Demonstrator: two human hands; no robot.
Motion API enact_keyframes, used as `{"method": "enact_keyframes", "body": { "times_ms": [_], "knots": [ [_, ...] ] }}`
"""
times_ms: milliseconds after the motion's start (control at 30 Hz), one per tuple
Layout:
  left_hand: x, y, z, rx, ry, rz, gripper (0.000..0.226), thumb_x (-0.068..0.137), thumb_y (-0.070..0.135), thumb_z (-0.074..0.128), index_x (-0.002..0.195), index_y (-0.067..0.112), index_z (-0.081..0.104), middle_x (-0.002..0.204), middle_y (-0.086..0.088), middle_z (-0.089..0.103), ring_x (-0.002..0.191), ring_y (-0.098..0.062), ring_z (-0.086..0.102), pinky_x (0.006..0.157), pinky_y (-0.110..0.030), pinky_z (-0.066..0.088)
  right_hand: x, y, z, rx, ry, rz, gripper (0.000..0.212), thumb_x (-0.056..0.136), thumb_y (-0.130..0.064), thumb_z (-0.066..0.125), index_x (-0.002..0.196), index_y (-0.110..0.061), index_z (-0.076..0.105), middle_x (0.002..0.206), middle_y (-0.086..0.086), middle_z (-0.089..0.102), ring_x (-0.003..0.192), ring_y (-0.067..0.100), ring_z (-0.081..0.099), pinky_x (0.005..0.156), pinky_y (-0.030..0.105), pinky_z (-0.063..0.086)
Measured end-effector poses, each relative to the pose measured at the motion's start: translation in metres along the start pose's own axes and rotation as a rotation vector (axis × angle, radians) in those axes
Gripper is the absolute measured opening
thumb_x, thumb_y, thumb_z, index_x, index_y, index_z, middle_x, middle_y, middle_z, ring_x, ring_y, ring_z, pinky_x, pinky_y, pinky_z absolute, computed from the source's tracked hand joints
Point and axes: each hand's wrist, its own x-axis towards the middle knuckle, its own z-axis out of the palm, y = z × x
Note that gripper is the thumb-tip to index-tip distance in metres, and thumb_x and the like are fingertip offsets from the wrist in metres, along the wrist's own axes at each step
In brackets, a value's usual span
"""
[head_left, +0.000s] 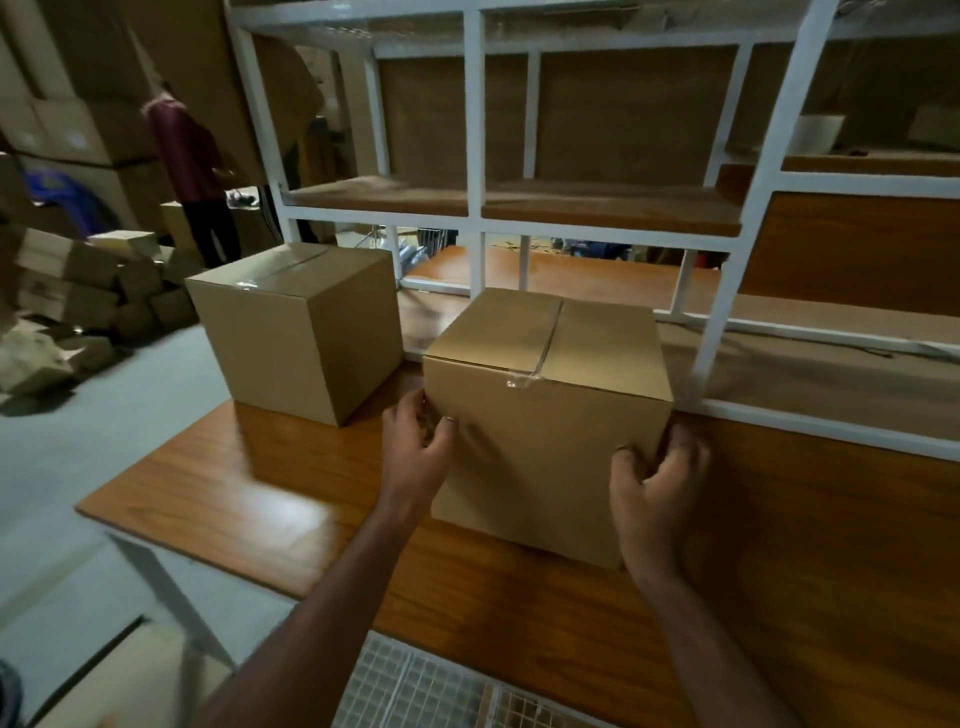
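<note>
Left grip (415, 457) and right grip (654, 488) clamped round opposite side edges of cardboard box (550, 431) — upright on table (260, 493), clear tape (549, 332) along top seam; second box (291, 332) behind-left, apart.

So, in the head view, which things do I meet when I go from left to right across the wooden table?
free carton standing alone → left hand on the next carton's left edge → gripped carton → right hand at its lower right corner.
</note>
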Motion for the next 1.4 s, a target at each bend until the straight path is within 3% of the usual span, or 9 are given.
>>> {"method": "enact_keyframes", "body": {
  "times_ms": [200,433,533,600,700,900,1033,1200,1400],
  "knots": [
    [0.052,-0.029,-0.061,-0.026,-0.011,-0.066,0.072,0.083,0.048,0.061,0.148,0.025,0.041,0.134,-0.002,0.038,0.124,-0.024,0.047,0.106,-0.045,0.048,-0.011,-0.031,0.078,-0.127,-0.16,-0.031,0.053,0.086,-0.012,0.071,0.133,0.003,0.052,0.132,0.021,0.046,0.113,0.035,0.053,0.085,0.027,0.038],
    [0.109,-0.063,-0.116,0.055,-0.092,-0.047,0.069,0.081,0.049,0.061,0.14,0.016,0.048,0.129,-0.014,0.048,0.119,-0.032,0.051,0.097,-0.049,0.052,-0.018,-0.054,0.158,-0.197,-0.188,-0.037,0.062,0.089,-0.022,0.071,0.142,-0.004,0.046,0.138,0.019,0.043,0.121,0.035,0.05,0.089,0.029,0.038],
    [0.129,-0.069,-0.129,0.08,-0.131,-0.012,0.063,0.092,0.03,0.065,0.148,0.015,0.04,0.133,-0.009,0.044,0.121,-0.023,0.043,0.098,-0.037,0.043,-0.021,-0.067,0.184,-0.222,-0.18,-0.026,0.068,0.088,-0.021,0.072,0.146,-0.004,0.04,0.139,0.019,0.043,0.124,0.034,0.046,0.092,0.033,0.039],
    [0.142,-0.074,-0.137,0.101,-0.157,0.008,0.068,0.09,0.033,0.065,0.149,0.015,0.038,0.135,-0.008,0.044,0.124,-0.021,0.04,0.101,-0.036,0.039,-0.021,-0.072,0.199,-0.223,-0.165,-0.004,0.072,0.087,-0.02,0.072,0.148,-0.007,0.036,0.14,0.018,0.043,0.126,0.033,0.044,0.096,0.038,0.042],
    [0.162,-0.086,-0.145,0.099,-0.213,0.008,0.068,0.083,0.044,0.062,0.143,0.017,0.046,0.133,-0.01,0.052,0.125,-0.027,0.048,0.101,-0.04,0.051,-0.02,-0.075,0.213,-0.201,-0.131,0.031,0.075,0.086,-0.02,0.073,0.149,-0.01,0.033,0.142,0.016,0.042,0.128,0.032,0.044,0.098,0.042,0.044],
    [0.174,-0.092,-0.146,0.083,-0.289,0.059,0.053,0.098,0.015,0.061,0.147,0.009,0.042,0.145,-0.012,0.043,0.135,-0.025,0.041,0.093,-0.009,0.046,-0.021,-0.076,0.229,-0.278,-0.112,0.037,0.077,0.09,-0.018,0.069,0.154,-0.008,0.027,0.149,0.017,0.034,0.133,0.032,0.039,0.091,0.029,0.034],
    [0.175,-0.091,-0.144,0.073,-0.342,0.036,0.053,0.101,0.018,0.057,0.149,0.007,0.039,0.158,-0.012,0.02,0.146,-0.026,0.028,0.113,-0.033,0.038,-0.024,-0.078,0.241,-0.313,-0.111,0.044,0.081,0.092,-0.022,0.067,0.157,-0.01,0.019,0.154,0.017,0.029,0.136,0.033,0.038,0.098,0.036,0.042],
    [0.182,-0.095,-0.138,0.069,-0.387,0.049,0.06,0.1,0.022,0.059,0.153,0.015,0.033,0.16,-0.012,0.007,0.148,-0.032,0.022,0.112,-0.03,0.036,-0.02,-0.08,0.248,-0.335,-0.145,0.066,0.087,0.095,-0.029,0.065,0.159,-0.013,0.009,0.158,0.017,0.024,0.138,0.033,0.038,0.094,0.032,0.043],
    [0.185,-0.098,-0.139,0.077,-0.399,0.042,0.063,0.1,0.025,0.059,0.155,0.012,0.031,0.164,-0.01,0.011,0.151,-0.028,0.018,0.121,-0.049,0.03,-0.016,-0.074,0.246,-0.312,-0.197,0.051,0.09,0.094,-0.033,0.065,0.159,-0.016,0.005,0.159,0.015,0.024,0.141,0.034,0.035,0.104,0.042,0.043]
  ]
}}
